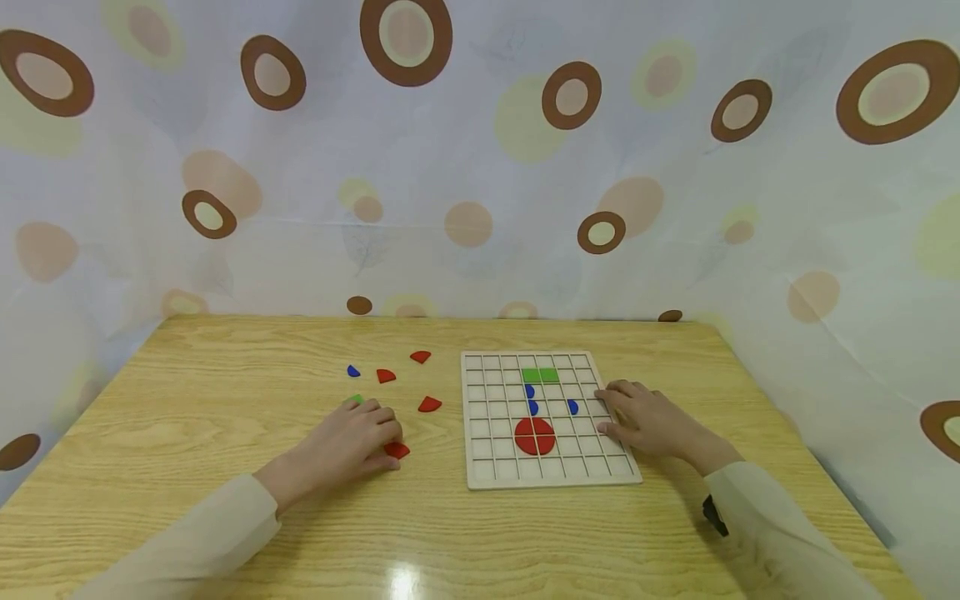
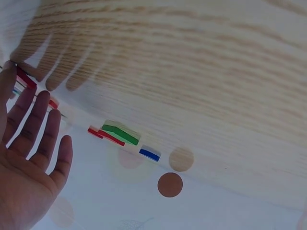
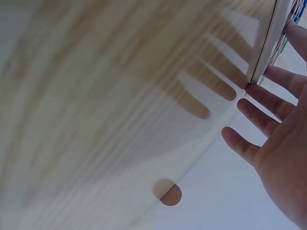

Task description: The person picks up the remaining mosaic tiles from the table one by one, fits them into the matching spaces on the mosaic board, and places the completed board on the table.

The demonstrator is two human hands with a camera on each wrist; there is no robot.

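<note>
My left hand [image 1: 337, 448] hovers low over the table with its fingers spread and loosely bent. A red quarter-circle piece [image 1: 397, 451] shows just past its thumb and forefinger; in the left wrist view this red piece [image 2: 25, 78] lies at the fingertips. Part of a green piece [image 1: 356, 399] peeks out beyond the knuckles. My right hand [image 1: 651, 419] rests at the right edge of a pale square grid board [image 1: 487, 471], thumb and forefinger on its border. In the right wrist view that hand's fingers [image 3: 261, 115] are stretched out by the board's side.
On the board sit a red circle [image 1: 535, 436] made of quarter pieces, two green squares [image 1: 540, 375] and three blue half-circles [image 1: 573, 407]. Left of it lie a blue piece [image 1: 353, 371] and loose red quarter-circles [image 1: 430, 404]. A patterned curtain [image 1: 465, 275] hangs behind the table.
</note>
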